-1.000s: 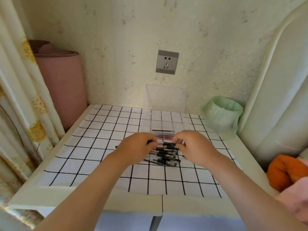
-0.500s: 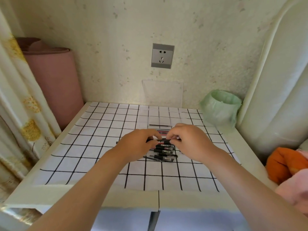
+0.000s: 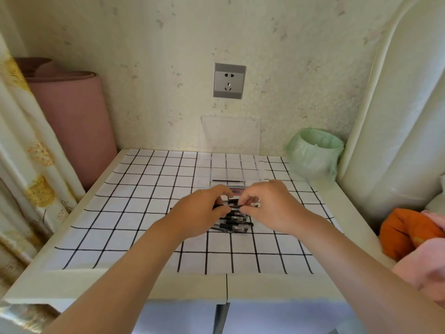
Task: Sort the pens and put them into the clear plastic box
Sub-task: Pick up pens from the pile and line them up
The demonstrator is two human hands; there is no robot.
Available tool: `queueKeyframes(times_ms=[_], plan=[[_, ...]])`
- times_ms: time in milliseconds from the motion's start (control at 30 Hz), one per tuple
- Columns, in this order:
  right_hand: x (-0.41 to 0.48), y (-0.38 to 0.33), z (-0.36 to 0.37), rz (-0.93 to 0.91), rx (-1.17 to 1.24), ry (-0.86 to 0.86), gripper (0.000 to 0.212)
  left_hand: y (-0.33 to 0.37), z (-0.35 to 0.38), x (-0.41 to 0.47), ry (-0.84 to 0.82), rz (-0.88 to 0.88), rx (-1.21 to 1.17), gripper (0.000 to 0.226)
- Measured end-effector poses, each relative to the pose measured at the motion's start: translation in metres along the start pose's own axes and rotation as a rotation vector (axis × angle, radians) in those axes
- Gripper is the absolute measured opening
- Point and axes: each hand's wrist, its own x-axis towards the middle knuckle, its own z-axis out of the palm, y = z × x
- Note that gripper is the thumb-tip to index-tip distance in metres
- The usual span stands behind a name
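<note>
White table (image 3: pixel 168 285), covered by a black-lined checked cloth (image 3: pixel 134 213) that stops short of the near edge. At the cloth's centre is a heap of pens (image 3: pixel 234 225). Toward the cloth's far edge stands a clear plastic box (image 3: pixel 226 167), lid raised. Off the cloth's far right corner sits a green-bagged bin (image 3: pixel 313 157).

Single head-worn wide-angle view, forward and down, close over the gridded table (image 3: pixel 134 213), toward the wall (image 3: pixel 168 56).

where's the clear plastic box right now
In the head view the clear plastic box sits at the back centre of the table, just beyond the pens, below the wall socket and left of the green-bagged bin.
</note>
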Motion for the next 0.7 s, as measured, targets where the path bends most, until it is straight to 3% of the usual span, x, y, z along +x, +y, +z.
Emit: queueKeyframes(times_ms=[167,333,533,700], plan=[[0.000,0.001,-0.002,0.018,0.065,-0.022,0.017,0.004,0.003,0.003,-0.003,0.015,-0.012,0.020],[-0.004,0.005,-0.006,0.067,0.079,-0.015,0.009,0.007,0.004,0.004,-0.008,0.015,-0.045,0.026],[-0.006,0.008,-0.003,0.056,0.118,-0.068,0.025,0.008,0.006,0.003,-0.014,0.006,-0.030,0.030],[-0.011,0.036,-0.017,0.173,-0.075,-0.048,0.021,0.006,0.004,0.001,-0.020,-0.001,0.096,0.031]])
